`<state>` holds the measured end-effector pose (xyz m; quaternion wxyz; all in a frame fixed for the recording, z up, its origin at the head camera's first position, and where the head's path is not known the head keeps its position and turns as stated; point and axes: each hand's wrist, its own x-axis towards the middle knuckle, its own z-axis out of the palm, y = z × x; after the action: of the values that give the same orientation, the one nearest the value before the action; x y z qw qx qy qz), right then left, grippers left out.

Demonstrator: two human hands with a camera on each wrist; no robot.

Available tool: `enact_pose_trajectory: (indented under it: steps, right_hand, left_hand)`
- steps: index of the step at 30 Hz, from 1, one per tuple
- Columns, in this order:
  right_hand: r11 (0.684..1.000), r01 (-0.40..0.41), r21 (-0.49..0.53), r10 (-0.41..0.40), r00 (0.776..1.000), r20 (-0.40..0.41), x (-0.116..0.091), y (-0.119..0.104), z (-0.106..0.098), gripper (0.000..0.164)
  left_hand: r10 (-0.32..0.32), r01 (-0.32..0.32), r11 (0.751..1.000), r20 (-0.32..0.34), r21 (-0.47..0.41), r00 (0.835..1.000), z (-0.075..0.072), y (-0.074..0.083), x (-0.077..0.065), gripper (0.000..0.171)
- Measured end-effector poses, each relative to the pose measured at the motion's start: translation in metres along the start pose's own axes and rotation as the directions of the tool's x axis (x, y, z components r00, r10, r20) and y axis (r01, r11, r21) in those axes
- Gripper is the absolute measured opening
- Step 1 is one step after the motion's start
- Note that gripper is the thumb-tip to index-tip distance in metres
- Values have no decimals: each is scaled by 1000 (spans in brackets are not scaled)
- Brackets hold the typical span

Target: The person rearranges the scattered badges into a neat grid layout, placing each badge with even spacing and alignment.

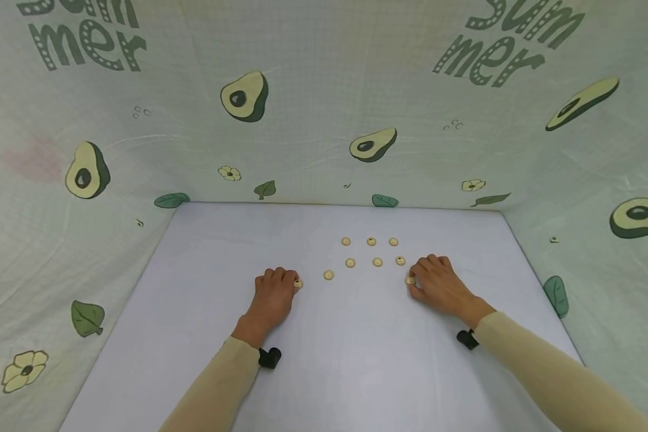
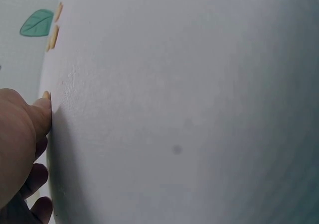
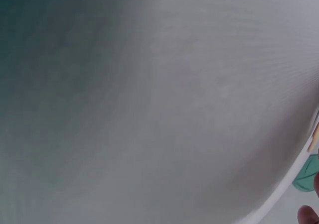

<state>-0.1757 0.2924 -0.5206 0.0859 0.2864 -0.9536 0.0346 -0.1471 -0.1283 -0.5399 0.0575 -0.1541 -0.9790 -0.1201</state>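
Observation:
In the head view my left hand (image 1: 272, 294) rests low on the white table, pinching a small round tan button-like disc (image 1: 298, 284) at its thumb side. The left wrist view shows the disc's edge (image 2: 46, 94) just past the thumb. On the other side, my right hand (image 1: 440, 285) holds a similar disc (image 1: 410, 280) between thumb and index finger. Between the hands lie several more discs: a back row including one disc (image 1: 371, 241), a nearer row including another (image 1: 377, 262), and a single disc (image 1: 329, 275) closest to the left hand. Their fine markings are too small to read.
The white tabletop (image 1: 351, 360) ends at a back edge against a hanging cloth (image 1: 313, 150) printed with avocados and leaves. The cloth also flanks both sides. A black wrist camera (image 1: 270, 358) sits at the left cuff, another (image 1: 467, 339) at the right.

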Motion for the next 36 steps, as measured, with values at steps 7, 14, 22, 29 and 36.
enact_pose_trajectory:
  steps: [7,14,22,29,36]
  right_hand:
    - [1000,-20,1,20,1000,18,0,1,1,20]
    - [1000,-30,7,30,999,22,-1,3,2,20]
    - [999,-47,5,47,998,40,-1,2,0,21]
    - [999,-53,13,52,997,59,-2,2,0,21]
    - [998,-56,16,55,997,48,-2,3,2,20]
  left_hand:
    - [0,0,1000,4,-3,1000,0,0,0,18]
    - [-20,21,1000,38,-9,999,-2,1,0,20]
    - [-36,36,999,50,13,998,-2,2,1,21]
    - [-38,38,999,50,10,998,-3,3,1,20]
    - [-35,35,999,46,-8,998,-4,3,1,19]
